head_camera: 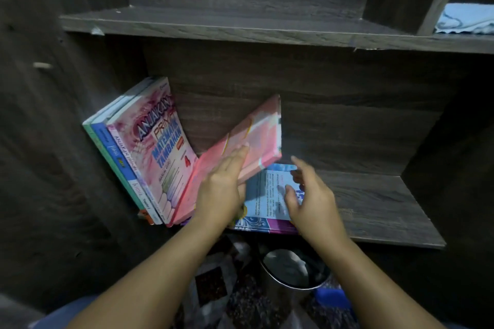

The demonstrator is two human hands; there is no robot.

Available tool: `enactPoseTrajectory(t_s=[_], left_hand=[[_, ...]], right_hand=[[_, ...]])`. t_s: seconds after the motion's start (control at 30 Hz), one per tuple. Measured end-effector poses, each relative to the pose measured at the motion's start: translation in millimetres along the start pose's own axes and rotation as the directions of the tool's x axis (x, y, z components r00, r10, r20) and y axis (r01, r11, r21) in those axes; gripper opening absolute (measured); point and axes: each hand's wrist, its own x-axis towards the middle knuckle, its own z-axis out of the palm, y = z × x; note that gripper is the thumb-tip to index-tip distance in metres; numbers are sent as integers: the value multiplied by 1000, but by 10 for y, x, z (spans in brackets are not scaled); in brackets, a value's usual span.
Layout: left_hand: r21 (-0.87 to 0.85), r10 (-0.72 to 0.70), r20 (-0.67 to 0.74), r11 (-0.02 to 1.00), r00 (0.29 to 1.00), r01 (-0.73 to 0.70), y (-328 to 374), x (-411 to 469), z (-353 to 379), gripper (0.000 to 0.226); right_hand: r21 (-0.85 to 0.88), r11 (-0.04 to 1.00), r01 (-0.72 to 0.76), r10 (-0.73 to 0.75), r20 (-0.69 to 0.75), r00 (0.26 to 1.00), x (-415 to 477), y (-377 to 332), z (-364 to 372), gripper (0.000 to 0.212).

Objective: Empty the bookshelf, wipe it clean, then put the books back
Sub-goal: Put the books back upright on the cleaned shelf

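On the lower shelf of the dark wood-grain bookshelf (374,200), a few upright books lean against the left wall, the nearest a pink mathematics workbook (160,157). A pink hardcover book (248,141) tilts steeply leftward toward them, its lower edge resting near a blue-and-white book lying flat (270,195) on the shelf board. The risk, as I judge it, is that the tilted pink book slides off its low edge or tips toward the front lip, since only a flat palm steadies it; a push on the leaning row could also send those books toppling right, and anything falling forward would land near the metal bin (294,270) on the floor below. The left hand (224,184) lies spread on the pink cover, fingers (238,155) extended and nearly straight, pressing rather than gripping. The right hand (310,195) hovers over the flat blue book, fingers loosely curled and parted, touching its cover at most; it grips nothing. A light blue cloth (465,20) sits on the upper shelf at far right.
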Motion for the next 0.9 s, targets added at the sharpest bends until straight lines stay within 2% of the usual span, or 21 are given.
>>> enactPoseTrajectory(t_s=[0.1, 0.2, 0.3, 0.33, 0.43, 0.5, 0.6, 0.7, 0.9], left_hand=[[-46, -52, -205, 998, 977, 43, -32, 91, -280, 69], [-43, -110, -393, 994, 913, 102, -25, 227, -576, 79], [147, -20, -490, 984, 872, 105, -67, 357, -863, 72], [200, -31, -481, 969, 876, 145, -89, 405, -966, 62], [277, -230, -373, 897, 899, 344, -94, 600, -1220, 35], [378, -286, -322, 835, 902, 399, -93, 783, -1372, 28], [569, -307, -156, 749, 939, 340, -136, 966, -1500, 39], [613, -288, -20, 753, 958, 239, -165, 921, -1617, 46], [572, -266, -46, 783, 963, 243, 8, 557, -1972, 49]], right_hand=[[-100, 993, 56, -40, 150, 988, -28, -8, 114, 45], [-133, 982, 133, -98, 237, 967, -26, -64, 222, 36], [-135, 975, 175, -125, 316, 940, -40, -124, 306, 30], [-133, 972, 191, -135, 347, 928, -46, -157, 327, 29], [-127, 967, 221, -151, 412, 899, -70, -230, 379, 24], [-133, 965, 224, -144, 442, 885, -83, -302, 409, 24], [-135, 963, 232, -146, 463, 874, -104, -441, 439, 23], [-147, 954, 261, -166, 465, 869, -76, -633, 444, 25], [-162, 939, 304, -196, 474, 858, 30, -927, 406, 29]])
